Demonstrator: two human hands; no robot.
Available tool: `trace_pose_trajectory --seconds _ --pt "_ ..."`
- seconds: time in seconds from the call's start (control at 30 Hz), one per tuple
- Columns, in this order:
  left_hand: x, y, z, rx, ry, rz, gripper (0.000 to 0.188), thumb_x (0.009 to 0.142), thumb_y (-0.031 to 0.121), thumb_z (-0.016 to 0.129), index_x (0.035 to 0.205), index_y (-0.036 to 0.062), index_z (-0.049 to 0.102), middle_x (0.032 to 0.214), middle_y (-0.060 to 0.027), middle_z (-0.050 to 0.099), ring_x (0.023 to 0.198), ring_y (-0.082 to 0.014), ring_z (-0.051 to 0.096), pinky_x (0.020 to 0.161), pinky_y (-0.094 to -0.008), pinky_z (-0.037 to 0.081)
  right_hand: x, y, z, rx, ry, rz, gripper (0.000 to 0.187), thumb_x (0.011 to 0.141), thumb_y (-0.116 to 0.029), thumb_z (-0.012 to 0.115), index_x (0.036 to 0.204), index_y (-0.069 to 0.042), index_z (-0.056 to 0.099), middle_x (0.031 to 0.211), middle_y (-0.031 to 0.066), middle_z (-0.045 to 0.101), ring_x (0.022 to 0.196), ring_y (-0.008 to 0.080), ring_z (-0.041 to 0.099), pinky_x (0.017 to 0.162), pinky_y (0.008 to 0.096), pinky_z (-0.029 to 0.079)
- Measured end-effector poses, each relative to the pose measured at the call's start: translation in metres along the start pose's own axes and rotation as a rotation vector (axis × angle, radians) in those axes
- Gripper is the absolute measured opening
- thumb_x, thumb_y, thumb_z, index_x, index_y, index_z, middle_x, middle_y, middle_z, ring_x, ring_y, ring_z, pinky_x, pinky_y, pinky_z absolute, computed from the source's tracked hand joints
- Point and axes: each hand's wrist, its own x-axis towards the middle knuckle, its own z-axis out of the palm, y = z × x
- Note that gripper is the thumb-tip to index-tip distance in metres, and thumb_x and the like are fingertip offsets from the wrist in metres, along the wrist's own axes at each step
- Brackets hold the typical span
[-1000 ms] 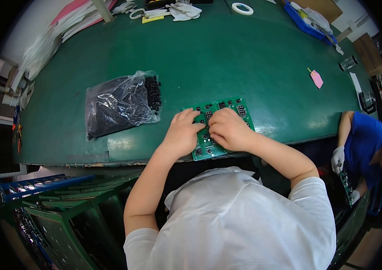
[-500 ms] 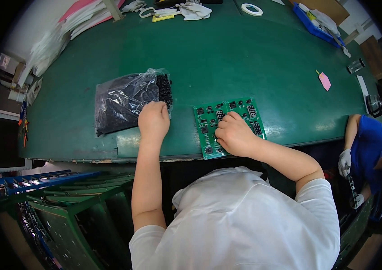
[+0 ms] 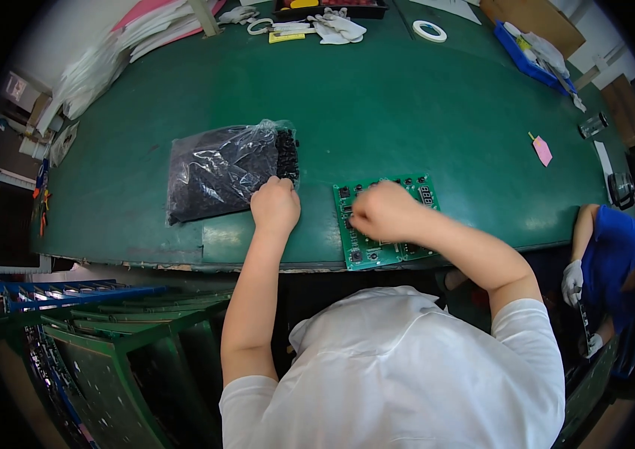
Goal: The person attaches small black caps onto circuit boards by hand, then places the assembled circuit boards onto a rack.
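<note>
A clear plastic bag full of small black parts lies left of centre, with loose parts showing at its right end. My left hand is closed at the lower right corner of the bag, its fingertips by the black parts; what they hold is hidden. To the right, a green circuit board with dark components and a digit display lies by the table's near edge. Over the board's left half, my right hand has its fingers drawn together and pointing down. Anything between them is too small to make out.
On the green table sit a tape roll, white gloves, a blue tray and a pink tag. A green metal rack stands lower left. At right, a co-worker in blue wears white gloves.
My right hand has shifted toward the left side of the circuit board and now covers its upper left components. My left hand stays by the bag's corner. The whole view has moved slightly.
</note>
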Motion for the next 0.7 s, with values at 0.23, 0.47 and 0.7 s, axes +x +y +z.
trace_pose_trajectory --seconds 0.23,0.47,0.7 --pt "-0.031 0.034 -0.023 -0.717 0.078 -0.094 0.003 0.077 0.006 0.063 0.077 0.0036 0.062 0.082 -0.0107 0.06 0.074 -0.0271 0.061 0.065 -0.0385 0.048 0.157 0.06 0.04 0.106 0.437 0.049 0.015 0.078 -0.012 0.054 0.089 -0.005 0.061 0.089 0.0161 0.064 0.087 0.0351 0.062 0.074 0.0467 0.05" --pt "-0.07 0.062 -0.017 -0.908 -0.092 0.155 0.007 0.074 0.006 0.068 0.081 0.0044 0.066 0.084 -0.0094 0.062 0.082 -0.028 0.058 0.073 -0.0365 0.047 0.187 0.061 0.048 -0.046 0.321 0.034 0.017 0.076 -0.01 0.055 0.09 -0.004 0.062 0.091 0.0166 0.064 0.089 0.0346 0.062 0.075 0.0453 0.051" --pt "-0.055 0.084 -0.02 -0.689 -0.164 0.276 0.007 0.074 0.007 0.069 0.08 0.0048 0.067 0.081 -0.0095 0.06 0.083 -0.0288 0.057 0.075 -0.0365 0.046 0.185 0.062 0.05 0.005 0.371 0.048 0.014 0.077 -0.01 0.055 0.087 -0.004 0.062 0.093 0.0163 0.064 0.088 0.034 0.062 0.075 0.0449 0.051"
